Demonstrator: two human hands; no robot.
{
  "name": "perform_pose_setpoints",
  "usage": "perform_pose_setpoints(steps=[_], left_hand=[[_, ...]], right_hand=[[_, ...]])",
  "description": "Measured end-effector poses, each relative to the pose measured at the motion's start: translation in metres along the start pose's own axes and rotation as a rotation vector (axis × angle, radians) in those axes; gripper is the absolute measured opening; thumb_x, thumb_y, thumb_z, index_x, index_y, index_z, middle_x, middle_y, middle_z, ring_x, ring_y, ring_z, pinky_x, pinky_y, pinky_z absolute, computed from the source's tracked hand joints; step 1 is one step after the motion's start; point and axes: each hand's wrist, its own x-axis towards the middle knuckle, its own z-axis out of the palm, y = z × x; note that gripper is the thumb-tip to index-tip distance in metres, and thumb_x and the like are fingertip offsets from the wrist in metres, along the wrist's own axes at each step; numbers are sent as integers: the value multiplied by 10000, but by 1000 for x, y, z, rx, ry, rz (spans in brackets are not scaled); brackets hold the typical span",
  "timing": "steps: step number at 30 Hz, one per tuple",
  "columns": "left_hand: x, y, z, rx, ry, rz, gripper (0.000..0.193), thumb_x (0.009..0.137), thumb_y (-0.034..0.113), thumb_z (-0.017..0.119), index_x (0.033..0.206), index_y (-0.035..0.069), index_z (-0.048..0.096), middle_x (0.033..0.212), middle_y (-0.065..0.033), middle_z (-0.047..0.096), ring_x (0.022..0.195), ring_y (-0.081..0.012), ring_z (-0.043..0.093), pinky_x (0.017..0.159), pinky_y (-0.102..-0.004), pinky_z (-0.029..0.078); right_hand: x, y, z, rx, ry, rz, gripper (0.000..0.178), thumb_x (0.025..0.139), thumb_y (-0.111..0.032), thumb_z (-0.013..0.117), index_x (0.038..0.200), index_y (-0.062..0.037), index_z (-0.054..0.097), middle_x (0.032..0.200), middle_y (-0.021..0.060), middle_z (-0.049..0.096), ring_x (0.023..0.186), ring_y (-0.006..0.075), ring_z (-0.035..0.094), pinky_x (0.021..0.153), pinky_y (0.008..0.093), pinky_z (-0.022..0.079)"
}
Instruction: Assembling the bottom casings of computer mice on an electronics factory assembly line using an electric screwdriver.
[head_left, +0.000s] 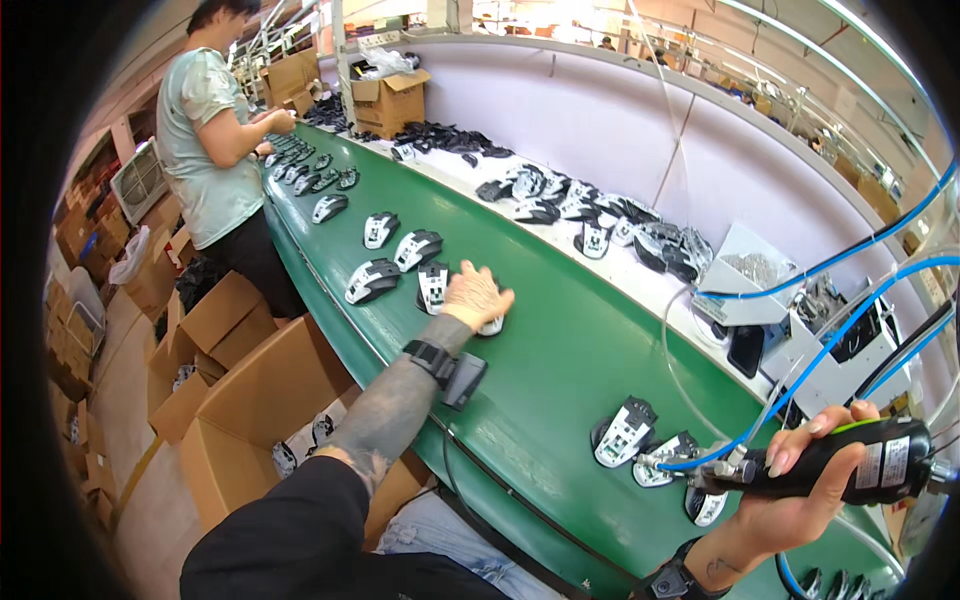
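My left hand (pixel 475 298) reaches forward over the green belt, palm down, with its fingers bent over a black-and-white computer mouse (pixel 491 326); the hand covers most of that mouse. Just left of it lies another half-assembled mouse (pixel 432 288), its white inner part showing. At the lower right, my right hand (pixel 800 470) is wrapped round a black air screwdriver (pixel 880 462), which lies sideways with its metal nose toward the right. A blue air hose (pixel 790 395) joins its left end. Beneath and left of the tool sit several opened mice (pixel 626 432) on the belt.
A green conveyor belt (pixel 560 365) runs to the far left, where a person (pixel 215 140) handles small parts. Mouse shells (pixel 590 205) are heaped on the white ledge behind. Open cardboard boxes (pixel 265 400) stand left of the belt. Hoses hang at the right.
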Motion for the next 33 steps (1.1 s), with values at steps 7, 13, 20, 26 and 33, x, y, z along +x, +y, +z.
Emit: perform_pose_setpoints(steps=[7,13,20,26,33], left_hand=[[-38,49,39,-155,205,379,493,790,388,610,1199,120,545,1238,-189,490,1101,-406,484,914,-476,443],[-42,52,26,-138,129,359,503,808,410,594,1216,125,528,1219,-173,500,1089,-373,491,915,-452,443],[-72,83,11,-435,-4,585,509,807,347,620,1235,86,531,1127,-210,564,1008,-334,566,889,-423,461],[-102,154,-10,-2336,-1022,21,466,919,392,493,1306,139,434,1227,-144,512,961,-274,589,797,-420,528],[-129,166,-2,-2412,-1187,109,519,897,323,506,1350,120,357,1314,-167,429,1004,-294,584,788,-463,548]], right_hand=[[4,-8,-4,-89,-13,-60,377,970,-258,471,1210,12,362,882,73,481,523,69,441,495,187,335],[10,-8,-15,-41,-17,-27,419,961,-272,494,1233,14,353,887,94,498,528,90,453,485,195,379],[14,-2,-12,31,37,-86,417,963,-310,483,1213,8,383,910,109,518,549,107,473,495,225,383],[20,2,-17,-65,177,-202,450,971,-396,433,1204,-12,405,895,98,525,523,106,471,504,243,380],[16,7,-13,-36,142,-212,467,951,-442,451,1167,-29,425,933,93,528,544,111,474,541,258,380]])
